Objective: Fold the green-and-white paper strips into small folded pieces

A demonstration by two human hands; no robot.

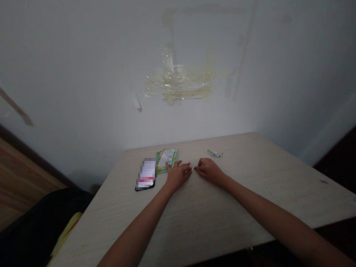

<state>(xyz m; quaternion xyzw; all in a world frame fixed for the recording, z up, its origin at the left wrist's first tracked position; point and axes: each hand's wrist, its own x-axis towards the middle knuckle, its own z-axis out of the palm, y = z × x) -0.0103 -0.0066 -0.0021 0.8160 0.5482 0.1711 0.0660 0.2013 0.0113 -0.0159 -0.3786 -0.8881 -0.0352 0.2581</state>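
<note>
My left hand [178, 175] rests low over the table, its outer fingers spread beside a green and white packet [167, 157]. Its thumb and index finger come together at a small whitish piece [192, 167], too small to name. From the other side my right hand [209, 170] meets the same piece with pinched fingertips, the other fingers curled in. The fingers partly hide the piece. Beyond my right hand lies a crumpled green and white wrapper [215, 153].
A phone [146, 174] with a lit, blurred-out screen lies left of the packet. The pale wooden table [233, 211] ends at a wall [91, 92] with peeling clear tape [180, 83]. Dark cloth [55, 211] and something yellow [66, 230] are beyond the left edge.
</note>
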